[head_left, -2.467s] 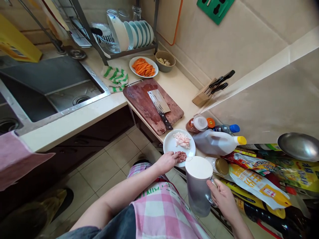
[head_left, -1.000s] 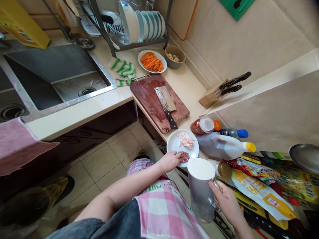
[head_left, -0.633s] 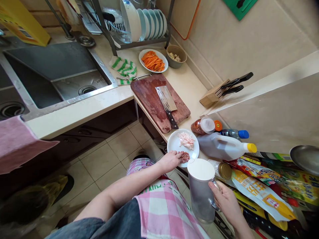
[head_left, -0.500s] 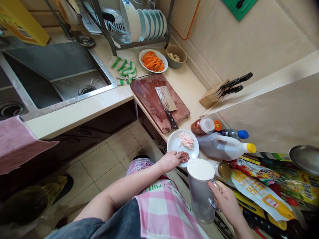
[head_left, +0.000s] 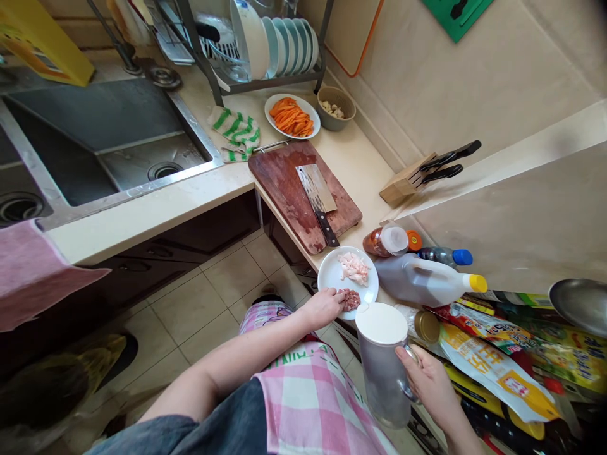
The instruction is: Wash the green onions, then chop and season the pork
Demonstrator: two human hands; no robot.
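My right hand [head_left: 424, 374] is wrapped around the handle of a tall, see-through pitcher [head_left: 382, 373] with a white lid. The pitcher stands upright beside the near rim of a white plate [head_left: 327, 268]. On that plate lie pale pink meat pieces [head_left: 353, 268] and a small heap of chopped red meat [head_left: 351, 299]. My left hand [head_left: 325, 308] reaches over the plate's near left rim, fingers bent together with their tips at the red meat. Its thumb is hidden.
Beyond the plate, a cleaver [head_left: 318, 196] lies on a wooden cutting board [head_left: 279, 183]. Sliced carrots [head_left: 291, 117] and a bowl [head_left: 336, 120] stand behind. A large jug [head_left: 417, 278], a jar [head_left: 422, 323] and several packets crowd the right. A sink [head_left: 104, 139] is left.
Both hands, the pitcher and the plate hold nearly the same positions. Only a very slight shift of the whole view shows.
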